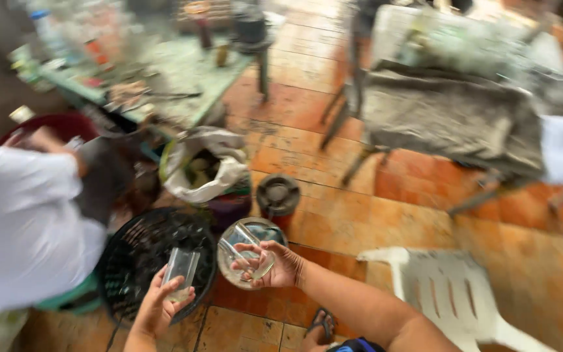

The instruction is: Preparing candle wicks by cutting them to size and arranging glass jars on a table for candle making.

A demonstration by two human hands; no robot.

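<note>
White cloth fills the left edge: the shirt [17,221] of another person bent over a dark red basin [66,124], face out of view. Beside it a black mesh basket [144,251] sits on the tiled floor [412,208], low and within easy reach of both hands. The left hand [158,306] is closed around a clear glass [181,268], fingers wrapped on its lower half so that it stands nearly upright over the basket's rim. The right hand [275,266] pinches a second glass [245,251], tilted on its side, its grip clamped from the right; this glass hangs over a round metal tray [255,228], which lies flat on the floor as a likely resting place. Behind, a white bag [206,166] sags open with greenish contents, and a small dark round burner-like object [277,193] stands by it. On the green tabletop [184,72] farther back, bottles [50,32] with blue and red caps or labels are too blurred to describe. A grey draped stand [451,117] and a white plastic chair [451,293] occupy the right.
</note>
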